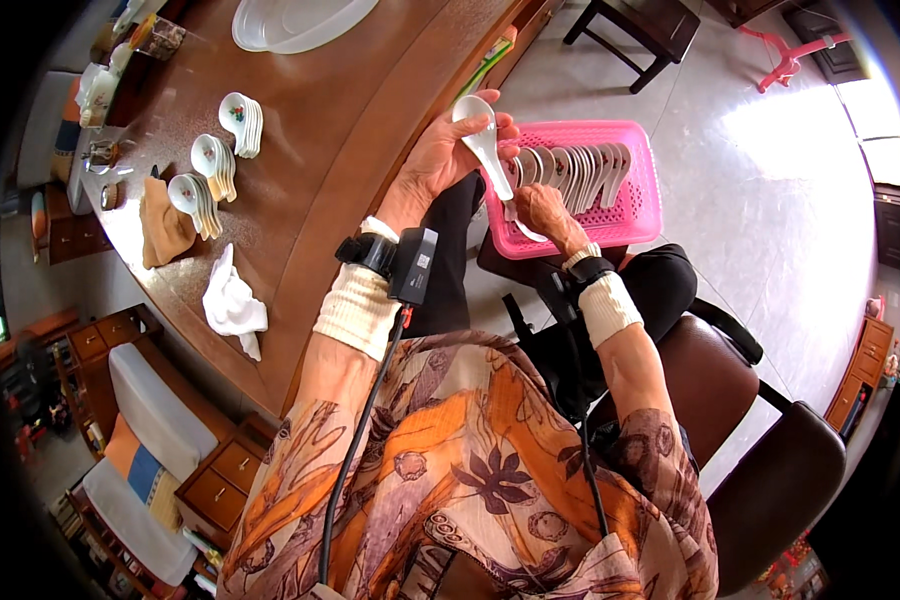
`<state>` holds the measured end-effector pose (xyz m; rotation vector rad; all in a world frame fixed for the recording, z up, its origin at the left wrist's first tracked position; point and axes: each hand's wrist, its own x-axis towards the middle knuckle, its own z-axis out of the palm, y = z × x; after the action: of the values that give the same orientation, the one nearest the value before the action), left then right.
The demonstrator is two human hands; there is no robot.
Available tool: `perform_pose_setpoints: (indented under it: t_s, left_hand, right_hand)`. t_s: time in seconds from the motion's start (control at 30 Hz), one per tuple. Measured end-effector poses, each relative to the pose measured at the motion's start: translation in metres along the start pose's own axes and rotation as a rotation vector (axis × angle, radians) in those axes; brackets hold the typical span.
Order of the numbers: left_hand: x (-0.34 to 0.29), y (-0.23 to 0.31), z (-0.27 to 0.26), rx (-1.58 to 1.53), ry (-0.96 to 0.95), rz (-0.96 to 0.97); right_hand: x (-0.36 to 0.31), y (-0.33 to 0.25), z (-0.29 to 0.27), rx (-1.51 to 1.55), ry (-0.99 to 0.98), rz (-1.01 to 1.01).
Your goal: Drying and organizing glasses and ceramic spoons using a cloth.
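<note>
My left hand (438, 160) is closed around a white soup spoon (486, 150), its bowl up by the thumb and its handle slanting down over the basket's left side. A pink plastic basket (646, 185) lies just in front of my lap, with a row of white soup spoons (595, 170) standing side by side in it. At the basket's near left part, my right hand (545, 212) has its fingers curled together beside the held spoon's handle end. Another white piece (527, 233), perhaps a spoon, shows under these fingers; what they grip is hidden.
On the brown table to the left are stacks of white spoons (240, 120), a brown cloth (163, 225), a crumpled white cloth (235, 300) and a translucent tub (300, 25). A dark stool (638, 35) stands beyond the basket. A dark chair (785, 480) is at lower right.
</note>
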<state>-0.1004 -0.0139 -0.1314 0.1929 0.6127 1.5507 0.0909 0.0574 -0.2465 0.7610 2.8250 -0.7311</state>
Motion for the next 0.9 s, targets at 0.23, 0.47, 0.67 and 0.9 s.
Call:
perform_pose_setpoints:
  t_s: [0.23,0.47,0.67,0.9]
  left_hand:
    - [0.002,0.0,-0.001,0.016,0.002,0.003]
    - [0.003,-0.004,0.001,-0.031,-0.009,-0.007]
    - [0.003,-0.005,-0.006,-0.038,-0.033,0.034]
    - [0.012,-0.01,0.003,0.022,-0.072,0.008]
  right_hand:
    - [-0.013,0.012,-0.008,-0.112,-0.086,-0.122]
    - [-0.015,-0.01,-0.036,0.173,0.093,-0.056]
    - [-0.011,-0.052,-0.118,1.012,0.207,0.286]
    - [-0.017,-0.071,-0.127,1.163,-0.099,0.248]
